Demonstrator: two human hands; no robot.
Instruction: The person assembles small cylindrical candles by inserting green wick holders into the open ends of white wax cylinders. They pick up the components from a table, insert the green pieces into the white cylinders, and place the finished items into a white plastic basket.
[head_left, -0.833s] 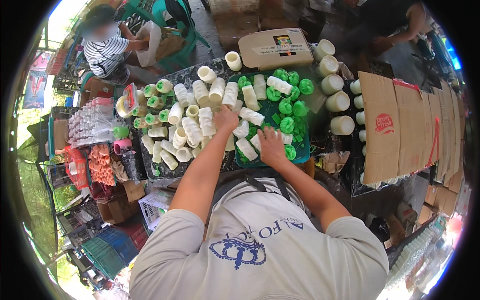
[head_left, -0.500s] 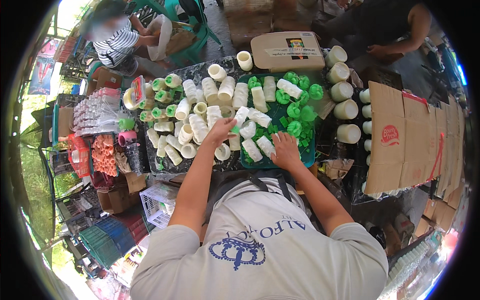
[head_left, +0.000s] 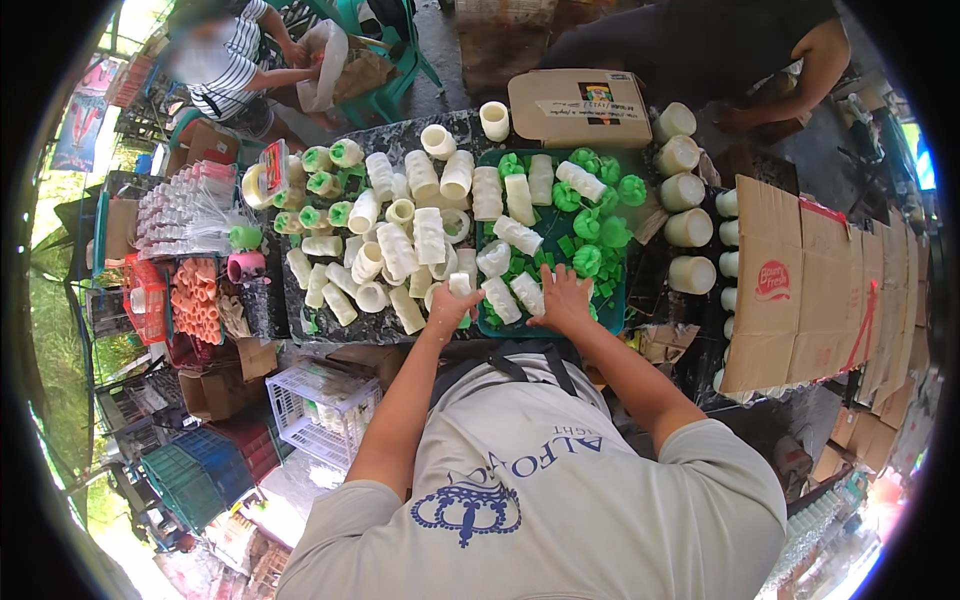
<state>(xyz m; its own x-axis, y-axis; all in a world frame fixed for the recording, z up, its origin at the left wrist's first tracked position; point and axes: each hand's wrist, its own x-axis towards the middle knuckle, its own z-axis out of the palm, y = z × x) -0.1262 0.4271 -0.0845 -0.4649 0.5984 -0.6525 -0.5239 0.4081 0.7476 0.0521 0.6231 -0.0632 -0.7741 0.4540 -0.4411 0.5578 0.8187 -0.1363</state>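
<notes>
My left hand is closed around a short white ribbed cylinder at the near edge of the table. A bit of green shows beside its fingers. My right hand rests with fingers spread over the near part of a dark green tray, touching or right beside another white ribbed cylinder. Several white cylinders and bright green moulded pieces lie in the tray. To its left, many hollow white cylinders crowd the black table, some standing and some on their sides.
Green-filled cylinders and a tape roll sit at the left. A cardboard box lies at the back. Large cream cylinders line the right, before upright cardboard. Two people work beyond the table. A white crate stands lower left.
My left hand has drawn back toward me, with a white cylinder now in its fingers; one is gone from the tray's left edge. My right hand has shifted slightly left, fingers spreading.
</notes>
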